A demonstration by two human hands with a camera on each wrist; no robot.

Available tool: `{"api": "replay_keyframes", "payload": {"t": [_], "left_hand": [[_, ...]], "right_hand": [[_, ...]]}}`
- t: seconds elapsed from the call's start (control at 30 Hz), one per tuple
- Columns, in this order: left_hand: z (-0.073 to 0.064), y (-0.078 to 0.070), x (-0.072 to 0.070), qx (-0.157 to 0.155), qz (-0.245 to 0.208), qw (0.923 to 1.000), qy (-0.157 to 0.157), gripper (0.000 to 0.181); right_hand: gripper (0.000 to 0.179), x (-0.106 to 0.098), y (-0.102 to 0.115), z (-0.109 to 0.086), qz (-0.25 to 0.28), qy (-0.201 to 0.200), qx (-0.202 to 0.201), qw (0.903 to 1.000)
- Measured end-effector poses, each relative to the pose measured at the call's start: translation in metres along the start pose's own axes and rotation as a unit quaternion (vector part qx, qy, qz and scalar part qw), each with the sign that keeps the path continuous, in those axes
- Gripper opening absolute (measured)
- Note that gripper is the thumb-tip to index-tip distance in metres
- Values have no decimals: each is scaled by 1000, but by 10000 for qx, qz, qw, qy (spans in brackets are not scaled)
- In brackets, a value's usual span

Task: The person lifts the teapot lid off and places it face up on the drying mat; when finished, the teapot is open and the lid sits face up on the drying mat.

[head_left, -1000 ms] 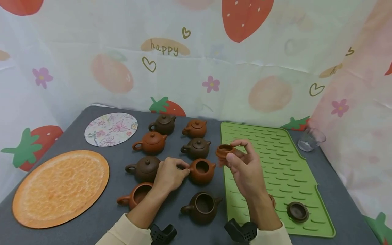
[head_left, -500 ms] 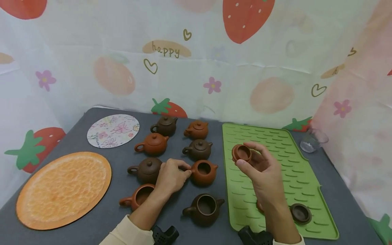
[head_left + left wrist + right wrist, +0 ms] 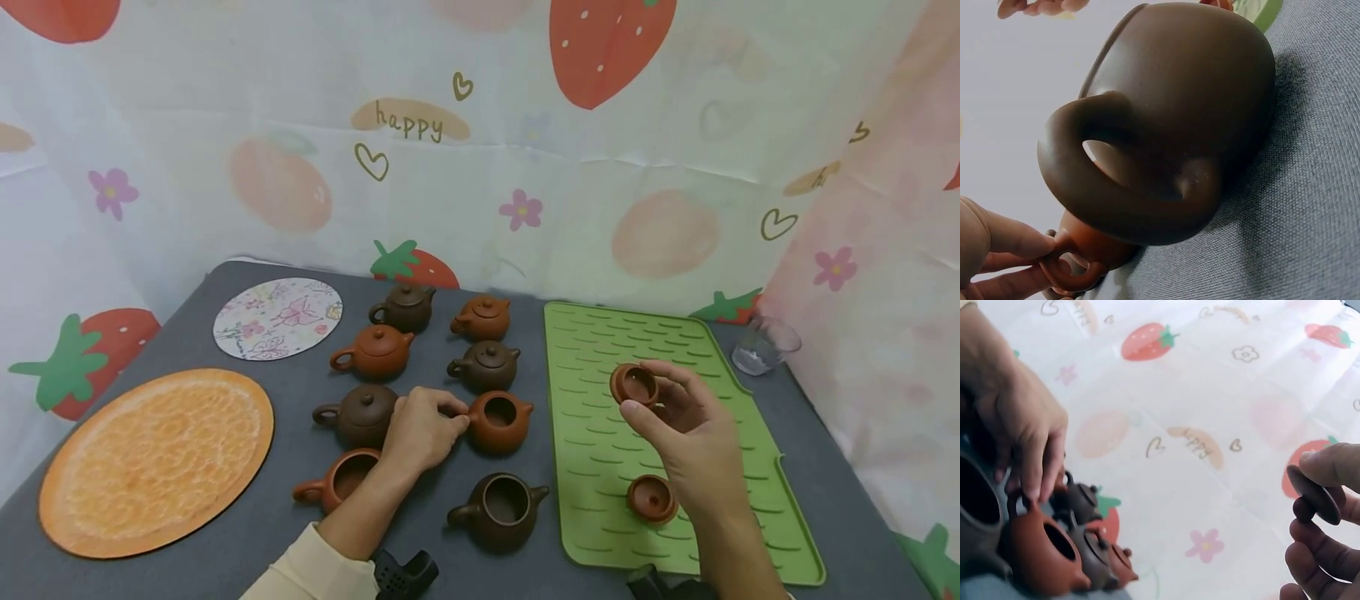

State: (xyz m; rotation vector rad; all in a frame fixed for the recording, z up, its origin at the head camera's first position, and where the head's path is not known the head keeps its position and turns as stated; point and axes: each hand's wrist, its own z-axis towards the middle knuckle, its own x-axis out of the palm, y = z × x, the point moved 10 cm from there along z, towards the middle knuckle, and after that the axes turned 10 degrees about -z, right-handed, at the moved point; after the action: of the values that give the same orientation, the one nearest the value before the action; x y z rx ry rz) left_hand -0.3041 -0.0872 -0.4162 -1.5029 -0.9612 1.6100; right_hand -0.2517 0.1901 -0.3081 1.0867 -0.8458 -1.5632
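Observation:
In the head view my left hand pinches the handle of a reddish-brown teapot whose top is uncovered; the left wrist view shows finger and thumb at the handle. My right hand holds a reddish-brown teapot lid by its edge, raised over the green mat. Its hollow underside faces the head camera, and the right wrist view shows its knob. Another reddish lid lies upturned on the mat, beside my right forearm. A dark uncovered teapot stands nearest me.
An uncovered orange-brown teapot sits partly behind my left forearm. Several lidded teapots, including a dark one, stand farther back. An orange round mat and a floral mat lie left; a clear glass stands at right.
My right hand has carried the lid rightward, away from the teapot and over the mat, turning its underside toward the head camera. The dark lid on the mat is now hidden. My left hand stays put.

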Motion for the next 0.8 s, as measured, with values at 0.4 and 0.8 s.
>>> {"api": "replay_keyframes", "payload": {"t": [0.4,0.8], "left_hand": [[0,0,-1,-37,41,10000,-10,4],[-1,0,0,-50,-1,10000,-12,4]], "right_hand": [[43,-47,-17,-3,-1423,-311,92,9893],[47,-75,-45,-11,-2703,-72,316,9622]]}}
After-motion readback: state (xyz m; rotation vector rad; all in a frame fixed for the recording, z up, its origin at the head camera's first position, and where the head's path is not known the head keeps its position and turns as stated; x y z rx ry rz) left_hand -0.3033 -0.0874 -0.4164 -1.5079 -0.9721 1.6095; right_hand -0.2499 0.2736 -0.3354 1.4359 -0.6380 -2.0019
